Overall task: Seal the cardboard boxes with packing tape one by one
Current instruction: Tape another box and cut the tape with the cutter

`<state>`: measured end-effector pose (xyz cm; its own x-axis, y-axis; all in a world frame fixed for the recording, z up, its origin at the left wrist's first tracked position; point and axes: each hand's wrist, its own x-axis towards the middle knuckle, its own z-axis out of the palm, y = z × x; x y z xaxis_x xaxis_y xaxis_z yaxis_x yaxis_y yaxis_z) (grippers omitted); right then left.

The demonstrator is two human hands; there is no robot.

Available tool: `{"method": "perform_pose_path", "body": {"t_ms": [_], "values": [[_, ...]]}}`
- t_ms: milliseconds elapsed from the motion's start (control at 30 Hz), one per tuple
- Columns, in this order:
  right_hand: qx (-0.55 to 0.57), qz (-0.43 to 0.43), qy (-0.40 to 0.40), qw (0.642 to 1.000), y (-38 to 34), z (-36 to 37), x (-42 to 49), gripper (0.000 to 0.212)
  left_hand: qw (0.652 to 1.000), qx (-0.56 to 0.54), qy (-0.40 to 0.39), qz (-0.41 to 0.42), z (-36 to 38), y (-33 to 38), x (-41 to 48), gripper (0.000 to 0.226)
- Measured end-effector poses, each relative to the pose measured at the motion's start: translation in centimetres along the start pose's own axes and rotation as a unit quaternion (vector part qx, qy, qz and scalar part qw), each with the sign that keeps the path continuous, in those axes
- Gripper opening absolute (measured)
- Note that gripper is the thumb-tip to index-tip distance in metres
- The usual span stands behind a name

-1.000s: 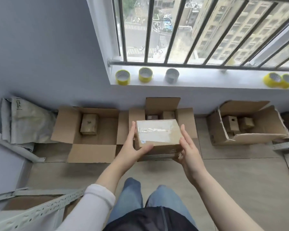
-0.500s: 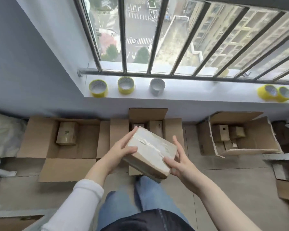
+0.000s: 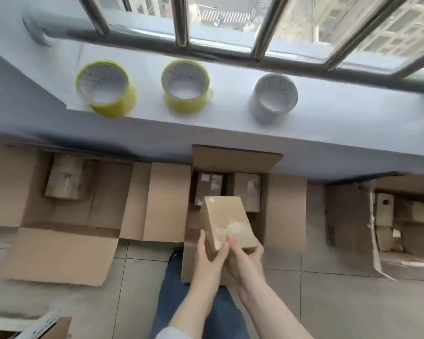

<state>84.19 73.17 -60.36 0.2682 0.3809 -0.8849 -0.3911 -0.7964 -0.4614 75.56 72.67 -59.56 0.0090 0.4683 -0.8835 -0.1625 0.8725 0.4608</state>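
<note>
Brown cardboard fills my view. I hold a small box [image 3: 227,221] at a tilt above the large open carton [image 3: 287,211] on the floor under the windowsill [image 3: 353,118]. My left hand [image 3: 209,260] curls round its near left edge. My right hand [image 3: 245,263] cups the near end, fingers closed underneath, so the box cannot slip. A glossy patch on its upper face looks like tape, so I judge it sealed and bound for the carton, beside two other boxes [image 3: 246,194] inside. Three tape rolls [image 3: 185,86] stand on the windowsill, handy for the next box.
</note>
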Motion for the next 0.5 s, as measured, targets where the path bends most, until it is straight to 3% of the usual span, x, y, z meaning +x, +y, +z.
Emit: {"method": "perform_pose_path", "body": {"t_ms": [100,267,500], "values": [[-0.001,-0.015,0.016,1.000,2.5,2.5,8.6,0.060,0.999,0.034,0.014,0.037,-1.2,-1.7,10.0,0.068],[-0.018,-0.048,0.015,0.999,5.8,5.8,21.9,0.069,0.993,0.081,0.027,0.078,-2.1,-4.5,24.1,0.062],[-0.125,-0.113,-0.020,0.986,8.2,7.6,29.8,0.055,0.992,0.078,0.049,0.084,-2.5,-6.3,31.9,0.057]]}}
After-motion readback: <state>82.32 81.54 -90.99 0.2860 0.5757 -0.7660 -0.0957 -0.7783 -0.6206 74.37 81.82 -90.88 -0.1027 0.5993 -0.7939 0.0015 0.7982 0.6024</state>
